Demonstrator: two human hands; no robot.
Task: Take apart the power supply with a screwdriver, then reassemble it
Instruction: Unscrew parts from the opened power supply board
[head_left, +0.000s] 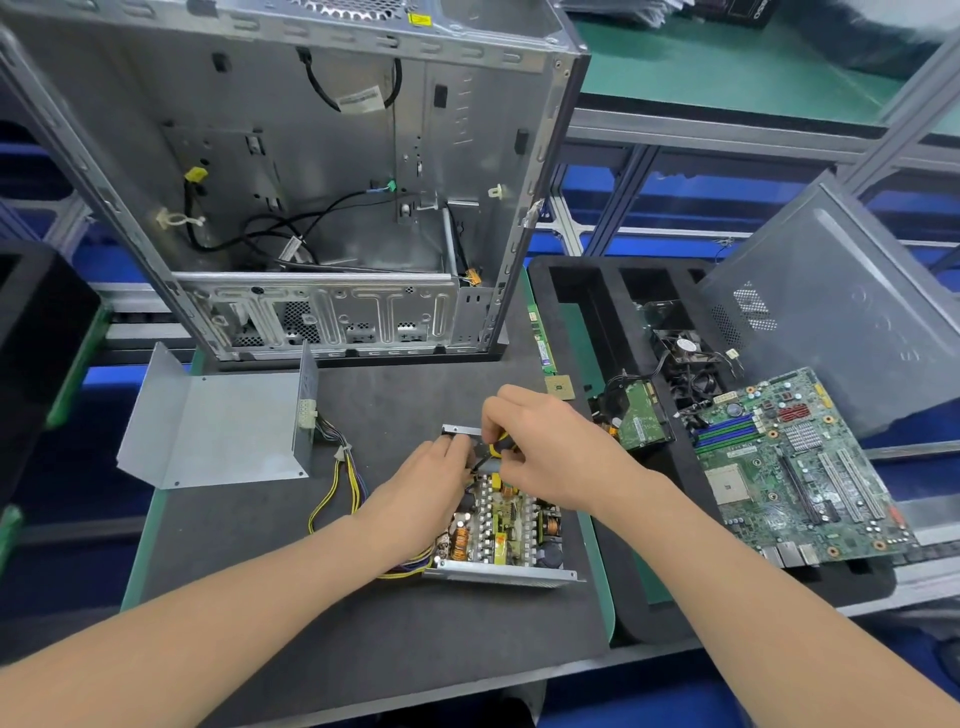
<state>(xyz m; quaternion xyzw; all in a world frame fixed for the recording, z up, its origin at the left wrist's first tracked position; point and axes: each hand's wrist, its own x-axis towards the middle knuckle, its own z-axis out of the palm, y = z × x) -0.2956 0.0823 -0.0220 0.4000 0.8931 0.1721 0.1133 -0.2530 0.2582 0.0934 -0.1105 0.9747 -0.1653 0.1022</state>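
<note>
Head view: I see the power supply (501, 527) lidless on the dark mat (363, 623) in front of the PC case (322, 171), board facing up, long axis running roughly near-to-far from me, wire bundle (343, 488) leaving its left side toward the removed cover (218, 431). On my feed the left hand (423, 491) has fingers curled onto the supply's far wall, holding it; the right hand (545, 449) pinches the screwdriver (496, 448) (yellow handle, mostly hidden), shaft slanting down-left toward that far end. Motherboard (795, 467) lies well off to the right on the foam tray (571, 291).
</note>
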